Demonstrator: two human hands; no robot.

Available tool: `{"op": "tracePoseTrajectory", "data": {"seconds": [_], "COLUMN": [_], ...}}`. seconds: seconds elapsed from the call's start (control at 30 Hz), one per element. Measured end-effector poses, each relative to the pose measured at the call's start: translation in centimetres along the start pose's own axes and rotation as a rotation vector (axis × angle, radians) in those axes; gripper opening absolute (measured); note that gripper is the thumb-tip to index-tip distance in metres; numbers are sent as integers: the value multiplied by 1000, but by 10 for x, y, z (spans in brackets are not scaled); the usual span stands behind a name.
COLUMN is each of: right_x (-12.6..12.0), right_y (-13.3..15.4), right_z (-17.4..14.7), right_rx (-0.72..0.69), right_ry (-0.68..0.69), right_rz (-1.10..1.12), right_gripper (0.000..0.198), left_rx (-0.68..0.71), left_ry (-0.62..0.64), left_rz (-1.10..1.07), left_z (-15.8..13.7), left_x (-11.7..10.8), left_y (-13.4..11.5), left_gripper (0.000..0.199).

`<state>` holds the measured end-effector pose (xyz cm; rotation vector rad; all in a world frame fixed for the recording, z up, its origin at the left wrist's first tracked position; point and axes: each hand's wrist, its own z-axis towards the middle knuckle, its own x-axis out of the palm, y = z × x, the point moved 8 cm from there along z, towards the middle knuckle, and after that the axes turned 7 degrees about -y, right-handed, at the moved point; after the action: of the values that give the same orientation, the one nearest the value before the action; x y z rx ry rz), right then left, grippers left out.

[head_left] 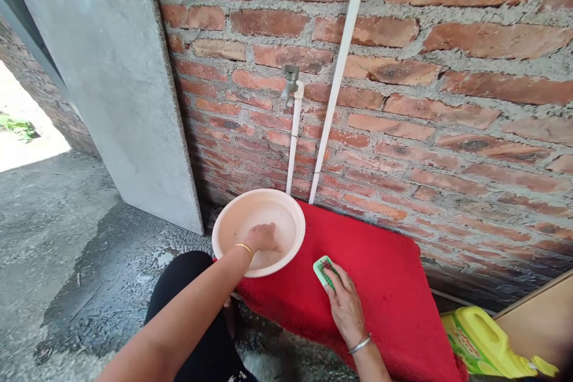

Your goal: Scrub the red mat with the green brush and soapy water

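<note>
My left hand [263,237] reaches down into a pale pink basin [224,250] with cloudy water inside. Its fingers are partly hidden at the water, but a gap shows between them and no object is visible in the hand. A bright red cloth [380,250] with a plush surface lies spread over a low support, and the basin stands at its left end. On the cloth, my right hand [347,304] grips a green scrubbing brush [323,268] with a pale green rim. Dark damp-looking patches mark the cloth's front edge.
Behind the cloth rises a brick wall [474,107] with a tap [290,83] and a tall white pipe [340,77]. A grey slab [120,95] leans at left over wet concrete floor [102,286]. A yellow jug [481,340] lies at lower right.
</note>
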<state>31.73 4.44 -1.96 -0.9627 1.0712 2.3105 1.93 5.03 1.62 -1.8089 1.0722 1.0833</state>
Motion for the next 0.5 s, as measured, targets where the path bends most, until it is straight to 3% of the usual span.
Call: {"op": "tracePoseTrajectory", "data": {"seconds": [0.13, 0.23, 0.37, 0.5], "right_x": [17, 12, -29, -88], "right_y": [0, -23, -80, -141], "right_z": [40, 68, 82, 58], "right_rx": [3, 54, 186, 316], "right_ry": [0, -57, -187, -298], "right_rz": [-34, -101, -185, -266], "right_gripper": [44, 42, 40, 45], "left_rx": [-10, -17, -27, -22], "left_ry": [3, -1, -3, -8], "left_rz": [18, 21, 9, -12], "left_z": [0, 0, 1, 3], "left_x": [0, 0, 0, 1], "left_y": [2, 2, 2, 2], "left_gripper": [77, 78, 81, 82]}}
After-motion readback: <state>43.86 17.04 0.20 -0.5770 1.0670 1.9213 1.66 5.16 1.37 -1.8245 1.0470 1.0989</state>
